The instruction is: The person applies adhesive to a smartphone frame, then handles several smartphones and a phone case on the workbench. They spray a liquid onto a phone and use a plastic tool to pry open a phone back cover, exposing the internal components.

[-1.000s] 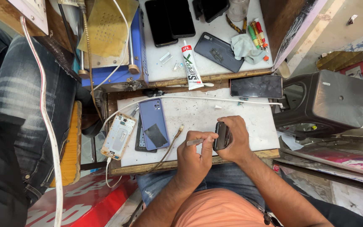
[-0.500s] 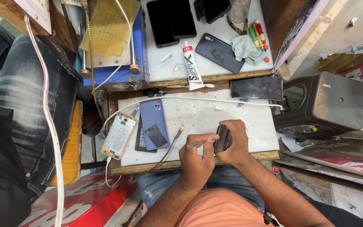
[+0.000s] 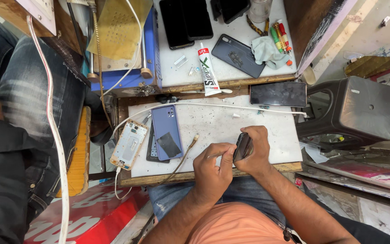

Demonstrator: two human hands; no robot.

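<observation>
White glue tube (image 3: pixel 207 71), red-green label, on upper shelf; dark phone screen (image 3: pixel 278 94) beside stool.

Black phone (image 3: pixel 243 147) in hand; blue phone back cover (image 3: pixel 166 131) with dark patch; white counter (image 3: pixel 258 126) speckled black; white glue tube (image 3: pixel 207 71), red cap; green and red screwdrivers (image 3: pixel 280 38); orange shirt (image 3: pixel 235 226).

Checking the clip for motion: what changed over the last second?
Almost nothing. The right hand still grips the dark phone on edge, and the left hand still has its fingers at the phone's side. The blue phone, white cable and glue tube lie as before.
</observation>
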